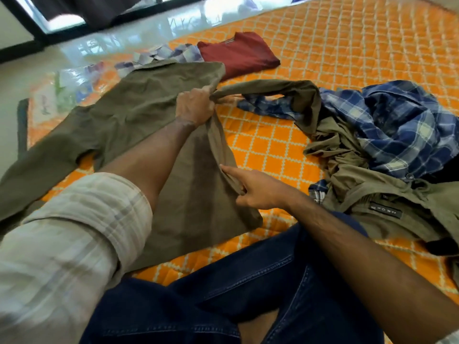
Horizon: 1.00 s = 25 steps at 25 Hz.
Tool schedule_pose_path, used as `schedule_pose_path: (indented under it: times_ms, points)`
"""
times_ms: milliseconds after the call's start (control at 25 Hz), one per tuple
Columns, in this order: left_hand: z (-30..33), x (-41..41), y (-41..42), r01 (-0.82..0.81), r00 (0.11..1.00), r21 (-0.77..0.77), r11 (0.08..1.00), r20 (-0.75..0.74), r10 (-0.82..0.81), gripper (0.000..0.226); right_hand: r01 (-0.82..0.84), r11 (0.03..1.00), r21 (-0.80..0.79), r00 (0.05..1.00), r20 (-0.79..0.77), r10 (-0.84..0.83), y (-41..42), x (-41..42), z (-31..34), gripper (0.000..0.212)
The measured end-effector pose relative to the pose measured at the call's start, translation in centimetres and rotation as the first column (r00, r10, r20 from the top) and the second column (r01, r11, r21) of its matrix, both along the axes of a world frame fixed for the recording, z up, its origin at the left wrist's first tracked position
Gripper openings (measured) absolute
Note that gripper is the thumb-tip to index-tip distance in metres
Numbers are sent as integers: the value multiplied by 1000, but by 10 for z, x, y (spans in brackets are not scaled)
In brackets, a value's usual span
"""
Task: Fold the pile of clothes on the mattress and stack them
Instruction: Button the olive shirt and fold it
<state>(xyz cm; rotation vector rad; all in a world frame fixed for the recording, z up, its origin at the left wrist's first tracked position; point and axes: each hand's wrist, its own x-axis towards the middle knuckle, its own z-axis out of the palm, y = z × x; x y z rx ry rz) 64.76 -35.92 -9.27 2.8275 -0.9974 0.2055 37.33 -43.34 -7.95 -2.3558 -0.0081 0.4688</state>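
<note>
A person sits on an orange quilted mattress (347,45) patterned with a white lattice, folding a long-sleeved olive-green shirt (149,115) spread flat in front of dark blue jeans-clad knees; the left hand (196,108) is clenched round a bunch of cloth where the shirt's right sleeve (268,89) meets the shoulder, that sleeve trailing off toward the heap; the right hand (258,192) pinches the shirt's side edge lower down, forefinger stretched along the seam. Beyond the shirt lies a folded maroon garment (238,53) beside a folded pale blue checked shirt (173,54), the start of a stack, near the mattress's far edge; to the right sits the unfolded pile, a blue-and-white checked shirt (387,127) tangled over khaki drawstring trousers (387,202) with a black label.

The step in hand appears to be turning the side panel and sleeve inward; done well, both hands would carry the edge over together so the crease runs straight from shoulder to hem, the trailing sleeve drawn clear of the pile first so it drags nothing along, then laid flat down the back and smoothed before the other side follows; the far sleeve, spread toward the floor, looks to need the same.
</note>
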Motion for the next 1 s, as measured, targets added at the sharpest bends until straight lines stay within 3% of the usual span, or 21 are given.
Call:
schedule_pose_path:
  times_ms: [120, 280, 440, 600, 680, 800, 840, 920, 1000]
  points:
    - [-8, 5, 36, -7, 1000, -8, 1000, 6, 7, 45, -99, 988, -117, 994, -64, 92, 32, 9, -2, 92]
    - [-23, 9, 66, 11, 999, 34, 999, 38, -12, 45, -122, 970, -211, 986, -134, 95, 66, 20, -25, 99]
    - [-51, 20, 91, 4, 999, 72, 997, -33, -2, 49, -168, 943, -288, 981, -143, 131, 93, 29, -50, 101]
    - [-76, 26, 104, -25, 991, 7, 1000, -128, 26, 51, -139, 962, -235, 983, -152, 104, 98, 28, -68, 105]
    - [-80, 24, 103, -49, 986, -42, 998, -164, 41, 52, -107, 987, -120, 983, -163, 86, 94, 24, -69, 104]
    - [-80, 21, 103, -133, 957, -129, 983, -274, 93, 58, 19, 985, 170, 998, -55, -10, 82, 21, -72, 75]
    - [-78, 19, 105, -137, 947, -145, 980, -308, 87, 59, 58, 985, 161, 997, 43, -66, 78, 20, -75, 66]
    - [-76, 19, 108, -124, 939, -161, 979, -338, 63, 54, 53, 998, -43, 980, 194, -44, 73, 19, -80, 62]
    - [-74, 21, 111, -192, 903, -187, 963, -419, 98, 47, -36, 992, -121, 986, 157, 55, 72, 21, -84, 66]
